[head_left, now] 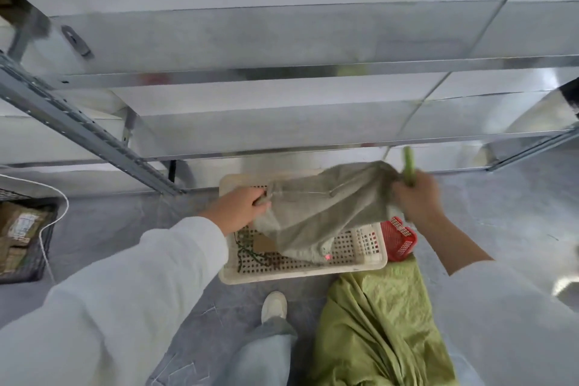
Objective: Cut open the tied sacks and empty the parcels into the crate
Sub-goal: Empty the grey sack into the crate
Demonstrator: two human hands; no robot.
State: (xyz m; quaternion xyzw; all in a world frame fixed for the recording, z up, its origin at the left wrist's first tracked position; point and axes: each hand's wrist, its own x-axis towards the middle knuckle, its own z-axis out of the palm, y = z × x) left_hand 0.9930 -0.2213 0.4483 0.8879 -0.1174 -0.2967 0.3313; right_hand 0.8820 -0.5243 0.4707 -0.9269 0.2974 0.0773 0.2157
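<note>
Fingers of left hand (241, 207) and right hand (418, 197) clamp the sack (322, 207) over the crate (300, 273); tilted off-centre, parcels could overshoot.

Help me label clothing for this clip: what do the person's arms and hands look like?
Both arms wear loose, pale grey-white long sleeves: the left sleeve reaches the wrist, the right sleeve ends partway up the forearm. Left hand and right hand are ungloved.

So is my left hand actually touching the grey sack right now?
Touching. The head view shows the left hand gripping the grey sack by its edge, fingers curled round the fabric, above the white crate.
</note>
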